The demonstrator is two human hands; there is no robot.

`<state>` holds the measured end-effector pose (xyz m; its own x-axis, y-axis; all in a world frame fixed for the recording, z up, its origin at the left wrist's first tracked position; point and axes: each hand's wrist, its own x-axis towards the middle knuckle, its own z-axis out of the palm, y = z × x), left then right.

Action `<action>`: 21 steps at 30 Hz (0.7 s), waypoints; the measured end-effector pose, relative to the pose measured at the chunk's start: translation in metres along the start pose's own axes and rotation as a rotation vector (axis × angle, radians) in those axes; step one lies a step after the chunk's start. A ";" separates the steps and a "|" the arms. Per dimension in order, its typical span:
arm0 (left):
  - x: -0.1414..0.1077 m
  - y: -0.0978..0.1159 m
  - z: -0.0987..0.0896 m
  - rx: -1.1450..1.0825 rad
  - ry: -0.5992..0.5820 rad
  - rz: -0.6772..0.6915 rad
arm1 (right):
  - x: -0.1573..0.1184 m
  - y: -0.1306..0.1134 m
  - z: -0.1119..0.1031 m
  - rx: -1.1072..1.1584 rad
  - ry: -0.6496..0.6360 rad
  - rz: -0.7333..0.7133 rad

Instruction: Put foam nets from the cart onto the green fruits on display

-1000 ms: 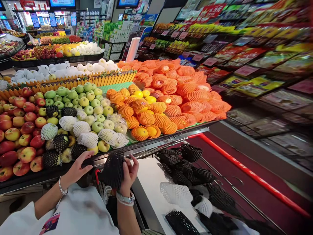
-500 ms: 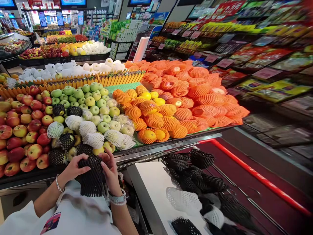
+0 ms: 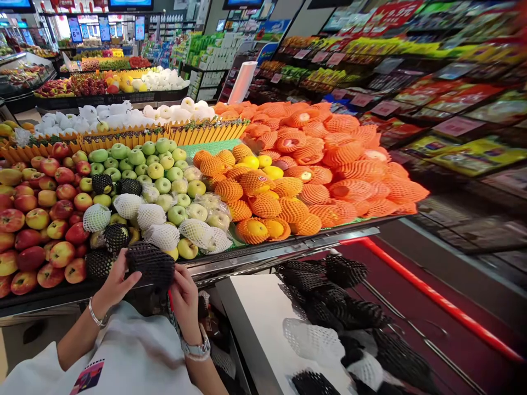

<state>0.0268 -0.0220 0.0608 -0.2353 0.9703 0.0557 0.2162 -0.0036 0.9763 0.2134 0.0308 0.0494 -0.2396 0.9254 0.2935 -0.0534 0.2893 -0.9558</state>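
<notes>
A black foam net is held between my two hands, just in front of the apples at the display's front edge. My left hand, with a bracelet at the wrist, grips the net's left end, its thumb pointing right. The fingers of my right hand are closed on the lower right end; a watch is on that wrist. Whether fruit is inside the net cannot be made out. Close behind lie white-netted fruit and black-netted fruit.
Red apples, green apples, and orange-netted fruit fill the display. Its metal edge runs before me. At the right, a white surface bears loose black nets and a white net.
The black net has swung up from hanging downward to lying nearly level between my hands. My right hand has turned and lowered to its right end.
</notes>
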 end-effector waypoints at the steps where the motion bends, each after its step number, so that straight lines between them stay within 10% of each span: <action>1: -0.003 -0.004 -0.003 0.021 -0.094 -0.019 | 0.000 0.002 -0.001 -0.058 0.019 -0.026; 5: -0.009 -0.018 -0.012 0.141 -0.309 -0.084 | -0.002 0.009 -0.007 -0.126 0.036 -0.061; 12: -0.015 -0.024 -0.013 -0.030 -0.358 -0.030 | -0.006 0.011 -0.002 0.206 -0.068 0.196; 21: -0.018 -0.053 -0.009 -0.386 -0.079 -0.082 | -0.039 0.052 0.017 0.195 -0.045 0.232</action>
<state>0.0114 -0.0413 0.0096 -0.1597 0.9868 -0.0271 -0.1752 -0.0013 0.9845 0.2038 0.0052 -0.0121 -0.3101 0.9482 0.0695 -0.1760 0.0146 -0.9843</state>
